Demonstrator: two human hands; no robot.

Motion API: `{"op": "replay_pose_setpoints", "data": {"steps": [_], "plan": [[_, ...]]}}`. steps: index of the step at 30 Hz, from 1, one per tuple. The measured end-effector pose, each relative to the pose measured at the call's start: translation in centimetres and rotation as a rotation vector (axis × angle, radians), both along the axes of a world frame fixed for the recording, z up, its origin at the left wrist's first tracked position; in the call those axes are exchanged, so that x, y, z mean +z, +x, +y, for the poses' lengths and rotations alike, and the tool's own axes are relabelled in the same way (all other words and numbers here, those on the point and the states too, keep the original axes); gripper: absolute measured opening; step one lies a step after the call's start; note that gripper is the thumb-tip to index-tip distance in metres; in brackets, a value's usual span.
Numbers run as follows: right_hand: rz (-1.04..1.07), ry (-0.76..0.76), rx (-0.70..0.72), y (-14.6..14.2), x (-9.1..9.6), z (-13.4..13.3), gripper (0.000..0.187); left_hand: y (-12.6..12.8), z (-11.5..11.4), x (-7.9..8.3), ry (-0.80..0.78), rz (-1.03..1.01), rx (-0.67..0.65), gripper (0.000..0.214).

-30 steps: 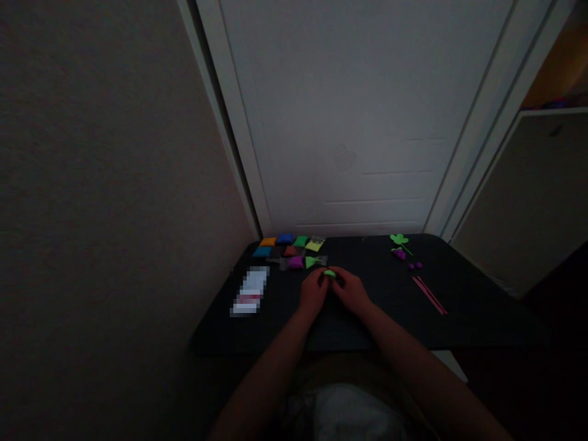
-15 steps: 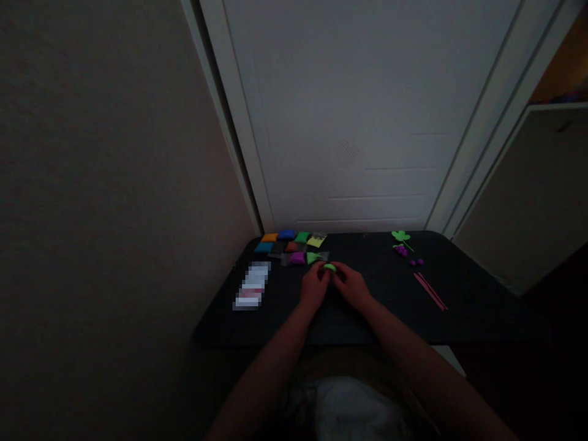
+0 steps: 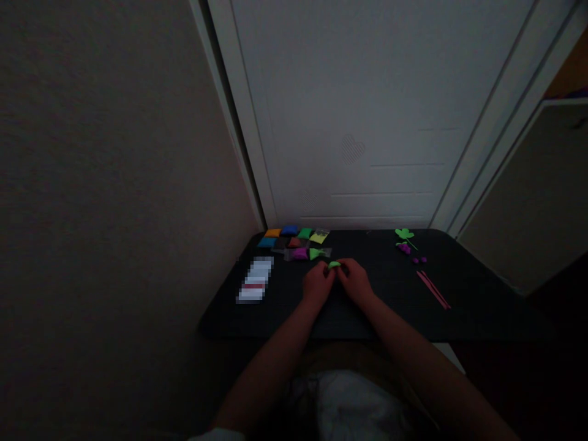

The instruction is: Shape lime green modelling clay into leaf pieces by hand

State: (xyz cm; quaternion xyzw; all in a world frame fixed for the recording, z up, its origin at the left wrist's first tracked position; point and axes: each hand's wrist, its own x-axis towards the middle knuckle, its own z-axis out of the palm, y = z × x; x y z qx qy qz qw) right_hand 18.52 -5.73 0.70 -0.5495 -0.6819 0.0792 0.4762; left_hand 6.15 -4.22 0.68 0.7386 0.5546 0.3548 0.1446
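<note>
A small light-green piece of modelling clay (image 3: 334, 264) is pinched between my two hands above the dark table (image 3: 367, 318). My left hand (image 3: 318, 283) grips its left side with curled fingers. On the other side my right hand (image 3: 353, 280) holds it with thumb and fingertips. Just beyond my hands lie an opened packet of light-green clay (image 3: 315, 253) and a packet of purple clay (image 3: 299, 253). To the right are a green clover-like clay shape (image 3: 404, 234), a purple clay cluster (image 3: 403, 248) and two purple clay balls (image 3: 419, 260).
Packets of orange (image 3: 273, 233), blue (image 3: 289, 229), green (image 3: 305, 233) and yellow clay (image 3: 320, 236) line the back left. A blurred-out flat item (image 3: 255, 280) lies at the left. Two pink sticks (image 3: 433, 290) rest at the right. A white door (image 3: 349, 104) rises behind the table.
The view has shifted slightly. Between my fingers the green clay has turned and looks more like a thin curved piece. Both hands still hold it, drawn a little closer together.
</note>
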Motion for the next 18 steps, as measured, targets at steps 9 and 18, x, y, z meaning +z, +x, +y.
{"op": "replay_pose_setpoints", "data": {"steps": [9,18], "plan": [[0.103,-0.099,-0.045,0.1,0.1,-0.2,0.016,-0.1,-0.2,0.5,-0.044,-0.115,-0.040,0.031],[0.206,-0.143,0.011,-0.1,-0.1,0.3,0.015,-0.6,1.4,0.3,-0.371,-0.713,-0.324,0.039]]}}
